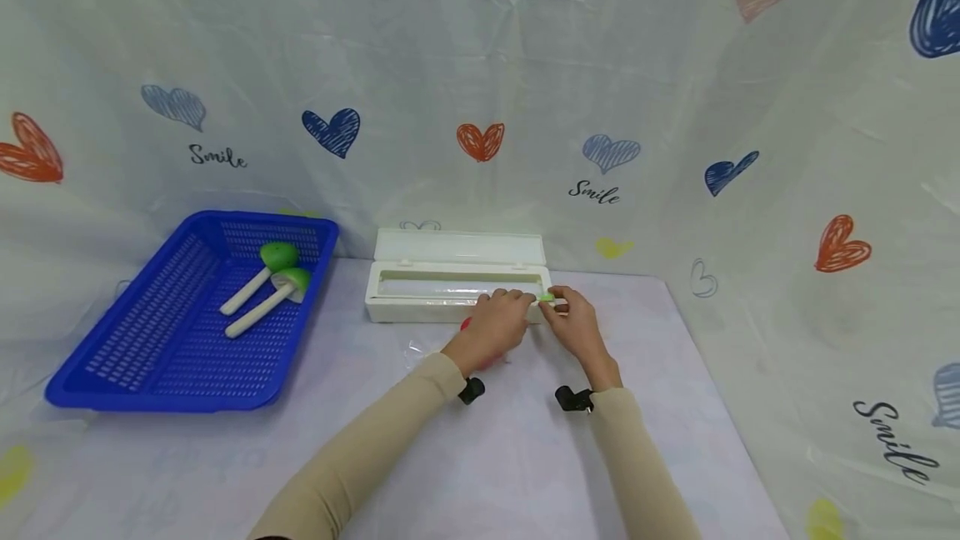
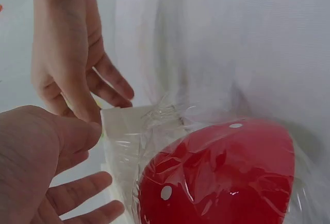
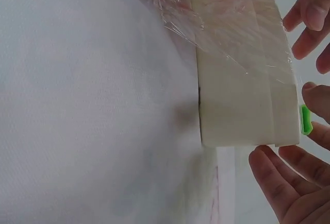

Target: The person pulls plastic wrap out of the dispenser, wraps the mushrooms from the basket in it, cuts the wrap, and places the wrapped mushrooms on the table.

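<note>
A white cling film dispenser box (image 1: pixel 442 309) stands with its lid raised, a film roll inside. At its right end my right hand (image 1: pixel 576 325) pinches a small green slide cutter (image 3: pixel 306 120) between thumb and finger; its other fingers lie by the box's end. My left hand (image 1: pixel 497 325) reaches over the front edge, thumb tip close to the right hand's fingers, the other fingers loosely spread. Under the left hand is a red dome with white dots (image 2: pixel 227 177), covered in clear film (image 3: pixel 227 33) and lying against the box's front; the left hand partly hides it in the head view.
A blue perforated basket (image 1: pixel 292 373) at the left holds two toy mushrooms (image 1: pixel 279 256) with green caps and pale stems. The table has a white cover (image 1: pixel 525 473). Behind the box hangs a white sheet (image 1: pixel 420 48) printed with hearts.
</note>
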`<state>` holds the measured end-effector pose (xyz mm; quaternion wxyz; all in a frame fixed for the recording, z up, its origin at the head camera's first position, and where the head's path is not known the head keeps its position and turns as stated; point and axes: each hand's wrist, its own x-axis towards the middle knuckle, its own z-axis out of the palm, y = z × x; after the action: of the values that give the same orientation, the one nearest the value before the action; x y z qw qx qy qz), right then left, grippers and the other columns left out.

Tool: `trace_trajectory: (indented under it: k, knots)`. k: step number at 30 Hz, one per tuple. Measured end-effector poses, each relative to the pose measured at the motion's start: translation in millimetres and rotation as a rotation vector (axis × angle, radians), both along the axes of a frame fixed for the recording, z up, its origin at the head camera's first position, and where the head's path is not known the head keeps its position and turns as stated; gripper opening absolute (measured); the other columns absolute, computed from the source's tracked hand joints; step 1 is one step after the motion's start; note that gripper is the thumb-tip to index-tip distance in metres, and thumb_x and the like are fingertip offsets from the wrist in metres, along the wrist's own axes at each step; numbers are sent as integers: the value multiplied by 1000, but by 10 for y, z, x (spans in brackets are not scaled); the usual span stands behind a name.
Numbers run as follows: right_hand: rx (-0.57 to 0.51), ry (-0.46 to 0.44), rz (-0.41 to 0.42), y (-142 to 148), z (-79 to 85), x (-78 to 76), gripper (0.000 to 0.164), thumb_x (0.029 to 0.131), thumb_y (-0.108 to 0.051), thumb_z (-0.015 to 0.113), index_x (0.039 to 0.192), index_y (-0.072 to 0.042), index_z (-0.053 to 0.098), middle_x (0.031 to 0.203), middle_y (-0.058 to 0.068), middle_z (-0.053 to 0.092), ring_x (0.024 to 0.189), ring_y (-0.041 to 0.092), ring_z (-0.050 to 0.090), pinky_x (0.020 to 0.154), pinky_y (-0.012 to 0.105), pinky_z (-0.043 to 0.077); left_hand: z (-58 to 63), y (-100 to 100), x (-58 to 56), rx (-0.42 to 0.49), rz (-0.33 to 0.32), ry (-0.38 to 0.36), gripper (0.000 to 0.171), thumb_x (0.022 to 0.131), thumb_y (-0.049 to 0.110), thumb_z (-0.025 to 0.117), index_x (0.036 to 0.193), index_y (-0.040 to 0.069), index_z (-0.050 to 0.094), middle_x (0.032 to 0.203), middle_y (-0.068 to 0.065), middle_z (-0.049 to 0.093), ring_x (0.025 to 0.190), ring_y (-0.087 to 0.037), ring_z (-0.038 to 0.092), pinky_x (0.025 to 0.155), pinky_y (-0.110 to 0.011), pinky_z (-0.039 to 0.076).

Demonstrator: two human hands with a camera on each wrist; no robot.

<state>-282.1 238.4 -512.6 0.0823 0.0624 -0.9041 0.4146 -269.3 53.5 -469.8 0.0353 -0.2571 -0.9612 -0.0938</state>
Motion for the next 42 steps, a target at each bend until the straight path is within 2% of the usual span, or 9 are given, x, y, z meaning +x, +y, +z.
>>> trace_trajectory:
  k: [4,8,15,21,26,31,34,37,42]
  knots:
    - [-50,-28,-9,-27,-53,9,59,95,-32,76,140,-2,54,138,22,62,112,39,70,87,47,61,20,-25,-40,35,18,0,38,101,27,64,138,18,62,132,-3,69,119,-28,65,93,-50,55]
    - [-72,7,-32,-45,-110,19,68,93,-29,79,145,1,47,136,29,62,111,42,71,87,50,60,35,-46,-93,86,22,5,35,101,26,65,134,16,65,129,-6,70,117,-29,66,92,-50,55]
    - [-76,57,-58,-31,-237,1,58,92,-21,79,140,-1,53,128,29,67,104,39,74,86,48,61,58,-74,-226,145,6,-30,35,101,27,65,135,17,65,130,-7,71,119,-27,66,95,-47,56]
    - [-73,62,-42,15,-271,9,53,94,-17,77,139,0,55,131,27,67,108,38,73,90,47,60,80,-80,-350,193,-56,-58,34,100,23,66,133,13,67,126,-9,72,114,-28,69,93,-42,58]
    - [-115,-3,-16,29,-245,18,56,95,-14,76,143,0,53,133,27,66,113,39,70,94,48,59,89,-23,-416,211,-81,-105,32,99,21,67,130,11,69,124,-8,73,115,-25,69,93,-37,58]
    - [-149,-40,-17,-14,-214,-9,63,94,-26,77,147,-6,50,126,26,69,111,39,70,88,51,58,77,41,-480,257,-63,-143,30,99,18,66,128,10,70,123,-8,73,115,-23,68,97,-37,56]
    - [-120,-5,-41,-40,-254,-9,61,94,-29,77,145,-6,53,121,25,72,106,37,73,84,48,60,44,90,-492,261,-72,-155,28,99,16,66,126,10,70,120,-9,73,113,-23,68,95,-37,56]
    - [-97,54,-56,-51,-299,6,55,94,-22,77,141,-3,56,117,26,73,101,36,75,82,46,62,23,146,-490,251,-91,-154,28,98,15,64,125,9,72,117,-9,74,110,-23,69,93,-36,56]
    - [-76,172,-59,-44,-329,25,57,91,-10,78,142,1,54,113,31,72,93,39,76,78,47,62,44,230,-483,253,-89,-127,27,96,17,67,121,9,74,112,-8,75,107,-24,69,90,-37,56]
